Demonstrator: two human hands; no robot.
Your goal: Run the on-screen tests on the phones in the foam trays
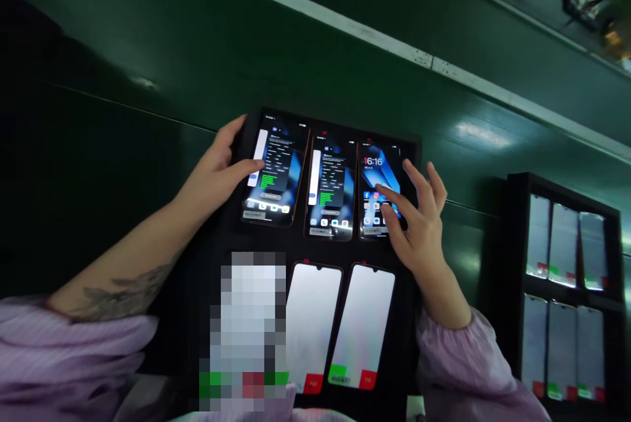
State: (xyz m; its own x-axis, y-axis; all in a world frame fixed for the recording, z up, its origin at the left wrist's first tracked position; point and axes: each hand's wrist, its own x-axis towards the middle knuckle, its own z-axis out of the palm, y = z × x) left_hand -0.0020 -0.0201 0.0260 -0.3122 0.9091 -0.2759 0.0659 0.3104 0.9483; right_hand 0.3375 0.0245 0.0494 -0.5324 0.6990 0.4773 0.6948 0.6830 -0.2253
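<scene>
Phones (331,188): left hand (211,172) parted, thumb at one screen (280,152); right hand (419,218) spread, fingertip at another.

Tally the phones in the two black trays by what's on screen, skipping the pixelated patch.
App-card phones, near tray: 2
Home-screen phone, near tray: 1
Near white-screen phones, same tray: 2
Far white-screen phones, right-hand tray: 6
Total: 11
</scene>
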